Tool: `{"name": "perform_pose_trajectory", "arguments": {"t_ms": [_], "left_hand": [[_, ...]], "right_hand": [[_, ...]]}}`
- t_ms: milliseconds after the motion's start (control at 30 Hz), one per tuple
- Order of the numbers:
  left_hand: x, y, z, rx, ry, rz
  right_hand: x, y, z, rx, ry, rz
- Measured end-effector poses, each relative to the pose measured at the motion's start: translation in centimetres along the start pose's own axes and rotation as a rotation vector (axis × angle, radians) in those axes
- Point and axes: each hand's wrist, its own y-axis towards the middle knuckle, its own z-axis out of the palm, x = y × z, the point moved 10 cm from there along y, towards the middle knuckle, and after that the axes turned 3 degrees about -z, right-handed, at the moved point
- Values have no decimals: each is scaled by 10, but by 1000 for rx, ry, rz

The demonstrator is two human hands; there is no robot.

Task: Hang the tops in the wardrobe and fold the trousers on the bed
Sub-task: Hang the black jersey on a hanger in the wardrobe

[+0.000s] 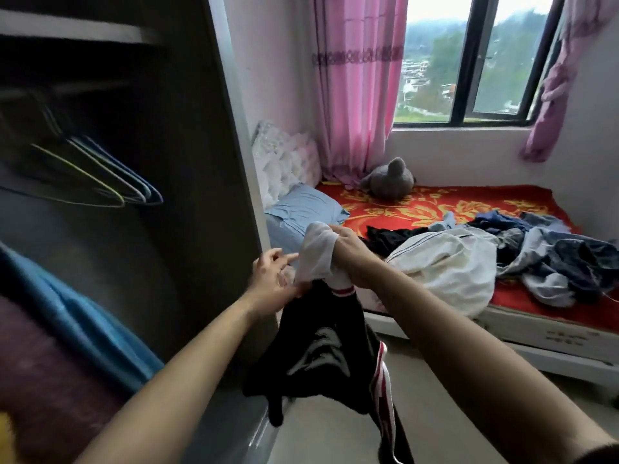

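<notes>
Black-and-white top point(318, 349) is hanging in mid-air between my two hands, dead centre in my view, just in front of the wardrobe point(207, 162) and short of the bed point(469, 199). My right hand point(348, 246) is gripping the white sleeve end at the garment's twelve o'clock, fingers curled tight round the bunched cloth. My left hand point(271, 276) is sitting at its nine o'clock, fingers loose and spread, index reaching to the white fabric; whether the thumb is pinching the black cloth below, I cannot tell. Over at ten o'clock the hangers point(110, 182) are dangling bare in the wardrobe, so I'm reading no top as hung yet. At three o'clock a heap is waiting on the bed: a white garment point(445, 262), blue clothes point(569, 256), a black piece point(392, 237), all crumpled, nothing folded. I'm judging we're right at the start: this top needs a hanger, then everything else.
</notes>
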Motion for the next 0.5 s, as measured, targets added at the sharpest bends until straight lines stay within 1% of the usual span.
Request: {"name": "perform_pose_trajectory", "arguments": {"t_ms": [67,133,167,200,267,333,400,500], "left_hand": [[-2,2,-21,-231,-242,10],[9,-1,-38,-389,-409,-60],[11,-2,-45,-430,-442,-77],[9,-2,-50,-452,-437,-78],[3,-2,-57,-464,-400,-68],[-4,-3,-66,-496,-431,-44],[-5,-7,-80,-573,-498,-34],[-3,-17,-107,-671,-574,-19]], "right_hand": [[-1,14,-8,2,-97,-40],[-5,27,-21,30,-302,-91],[-7,32,-24,77,-400,-136],[-9,36,-21,159,-469,-183],[-23,35,-7,356,-483,-199],[-47,31,10,533,-407,-122],[-82,25,29,672,-412,-31],[-146,9,52,772,-456,180]]}}
